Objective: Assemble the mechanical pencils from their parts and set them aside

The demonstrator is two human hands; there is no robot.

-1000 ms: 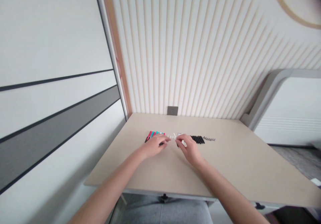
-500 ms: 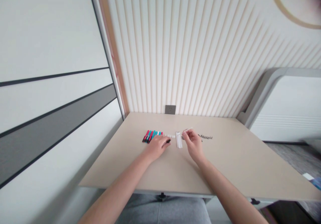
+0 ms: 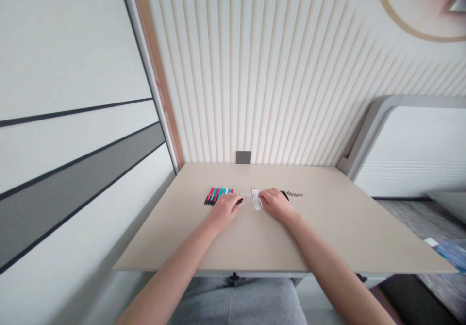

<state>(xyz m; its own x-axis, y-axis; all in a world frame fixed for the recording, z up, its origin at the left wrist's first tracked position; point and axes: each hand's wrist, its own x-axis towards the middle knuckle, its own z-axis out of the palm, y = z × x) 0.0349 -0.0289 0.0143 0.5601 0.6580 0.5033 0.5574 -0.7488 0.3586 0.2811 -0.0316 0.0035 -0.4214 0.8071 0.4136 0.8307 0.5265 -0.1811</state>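
Observation:
My left hand (image 3: 224, 210) is closed around a small black pen-like piece (image 3: 239, 201), whose dark end sticks out past the thumb. Beside its knuckles lies a row of red, teal and black pen-like pieces (image 3: 217, 195). My right hand (image 3: 277, 202) rests low over the tabletop, its fingertips pinched at the right edge of a bundle of thin white sticks (image 3: 256, 199); one stick is at the fingertips. Small whitish pieces (image 3: 244, 194) form a line between the two hands. Just past the right hand are a black piece (image 3: 284, 195) and a row of small dark pieces (image 3: 294, 194).
The beige table (image 3: 174, 237) meets a ribbed wall with a dark socket (image 3: 243, 157) at its back. A white and grey cabinet panel (image 3: 83, 169) stands on the left. To the right is a pale headboard (image 3: 407, 145).
My right hand has come down from holding a thin white stick raised, and its fingertips are now at the stick bundle. My left hand keeps the black piece. The view has shifted slightly.

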